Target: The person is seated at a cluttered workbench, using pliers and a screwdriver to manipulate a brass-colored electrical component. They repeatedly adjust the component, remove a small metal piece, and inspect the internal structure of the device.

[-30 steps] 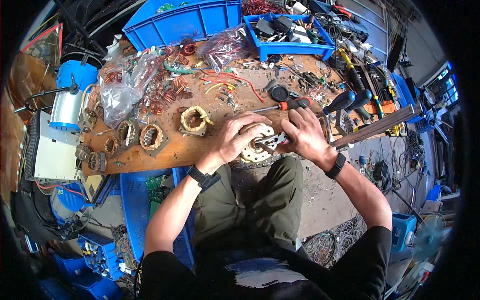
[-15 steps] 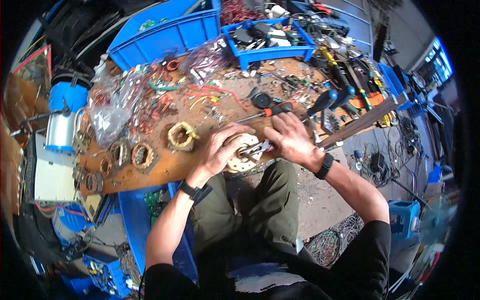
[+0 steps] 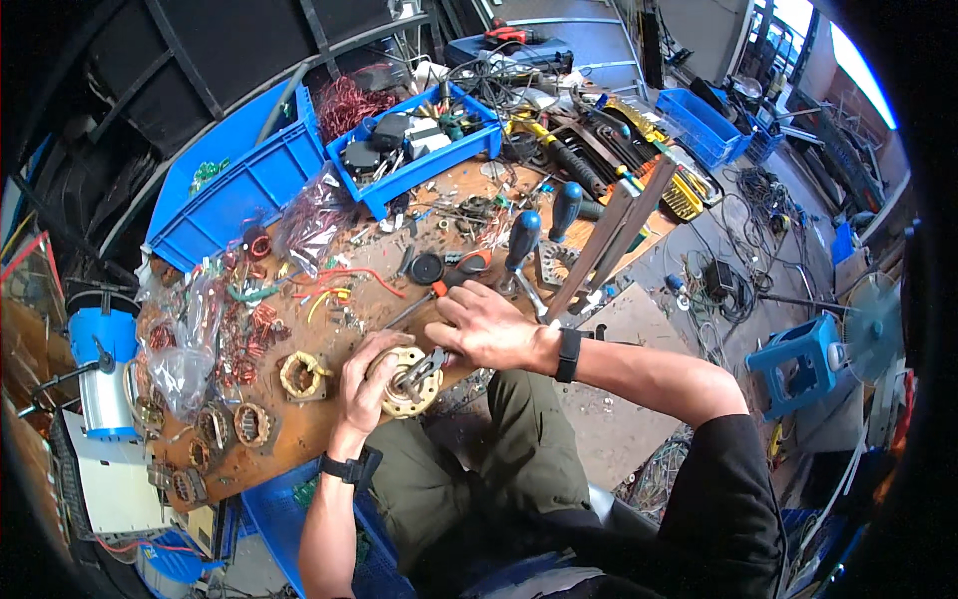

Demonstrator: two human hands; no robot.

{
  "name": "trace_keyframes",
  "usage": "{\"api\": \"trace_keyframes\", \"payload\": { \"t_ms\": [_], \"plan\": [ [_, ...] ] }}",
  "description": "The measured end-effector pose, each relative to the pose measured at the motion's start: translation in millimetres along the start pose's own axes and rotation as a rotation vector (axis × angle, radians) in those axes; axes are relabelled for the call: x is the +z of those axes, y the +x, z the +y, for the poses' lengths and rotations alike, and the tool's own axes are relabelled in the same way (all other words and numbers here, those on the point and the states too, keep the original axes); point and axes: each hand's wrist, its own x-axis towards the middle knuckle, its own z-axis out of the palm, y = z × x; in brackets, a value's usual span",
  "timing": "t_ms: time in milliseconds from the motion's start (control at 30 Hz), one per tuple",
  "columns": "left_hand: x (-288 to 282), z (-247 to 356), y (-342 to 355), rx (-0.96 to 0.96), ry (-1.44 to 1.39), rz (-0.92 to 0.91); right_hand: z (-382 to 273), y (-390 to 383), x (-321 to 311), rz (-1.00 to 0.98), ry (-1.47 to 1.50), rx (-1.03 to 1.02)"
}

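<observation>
My left hand [image 3: 361, 384] is closed around the rim of a round, cream-coloured motor part [image 3: 407, 397] with small holes along its edge. This part is held above my lap at the bench's front edge. My right hand [image 3: 489, 324] grips a pair of pliers [image 3: 431, 363], whose metal jaws reach into the middle of the part. The pliers' handles are mostly hidden by my fingers. Just beyond my right hand lies a screwdriver [image 3: 467, 268] with an orange and black handle. A wire-wound stator [image 3: 302, 376] rests on the bench left of my left hand.
More stators [image 3: 255, 425] stand along the bench's left front. Blue bins [image 3: 249, 180] and a blue tray [image 3: 414, 180] of parts line the back. Blue-handled tools [image 3: 524, 240] and dark upright bars [image 3: 619, 240] stand at the right. Red wire scraps [image 3: 264, 329] cover the bench's left.
My view has swung to the right, so the scene shifts leftward. Both hands keep hold of the motor part and the pliers, with the jaws still at its middle.
</observation>
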Motion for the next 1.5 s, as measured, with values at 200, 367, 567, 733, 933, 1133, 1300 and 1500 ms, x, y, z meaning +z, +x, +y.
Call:
{"api": "trace_keyframes", "payload": {
  "t_ms": [200, 367, 567, 733, 933, 1133, 1300, 1500],
  "plan": [
    [0.8, 2.3, 0.2, -0.009, 0.000, -0.006, 0.3, -1.4, 2.4, 0.007, -0.010, -0.003],
    [1.9, 3.0, 0.8, -0.014, 0.021, -0.007, 0.7, -3.2, -0.7, 0.017, -0.062, -0.016],
    [5.5, 6.4, 2.1, -0.009, 0.032, 0.007, 0.0, -5.7, 2.7, -0.005, -0.019, 0.017],
    [4.9, 2.4, -0.4, -0.031, 0.020, 0.024, -0.9, -6.8, 3.2, 0.051, -0.036, 0.008],
    [1.1, 1.7, -4.6, -0.069, -0.028, 0.013, -2.0, -5.4, 8.7, 0.081, -0.002, 0.008],
    [13.7, -14.7, -37.8, -0.026, -0.007, 0.476, -3.2, -6.9, 5.7, 0.099, 0.014, 0.026],
    [41.7, -5.2, -94.9, 0.139, 0.247, 0.823, -10.8, -6.9, 8.8, 0.068, -0.010, 0.039],
    [86.8, 1.6, -133.6, -0.018, 0.075, 0.683, -25.8, -9.5, -4.5, 0.002, -0.063, 0.111]
  ]
}}
